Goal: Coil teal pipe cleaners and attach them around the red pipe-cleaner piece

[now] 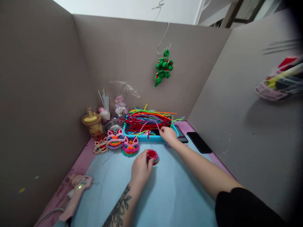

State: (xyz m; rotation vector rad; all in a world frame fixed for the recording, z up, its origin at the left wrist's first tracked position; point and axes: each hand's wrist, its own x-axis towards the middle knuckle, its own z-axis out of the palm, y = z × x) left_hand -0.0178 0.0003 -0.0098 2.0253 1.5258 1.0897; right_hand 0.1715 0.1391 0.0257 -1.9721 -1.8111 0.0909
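Observation:
A small round piece of coiled red, pink and multicoloured strips (152,156) is gripped at its left side by my left hand (141,167), low over the blue mat. Farther back, my right hand (168,134) pinches the end of a thin pink strip (151,121), which arches leftward over a blue tray (151,138). The tray is heaped with fuzzy strips (149,118), mostly red, with orange, yellow and green ones. To the left of the tray's front sit colourful animal-face pieces (131,146).
A pink glue gun (77,197) with a green light lies at the left, its cable running forward. Behind stand a metal bowl (113,126) and brown jar (94,126). A black phone (199,142) lies right; green leaves (163,67) hang above.

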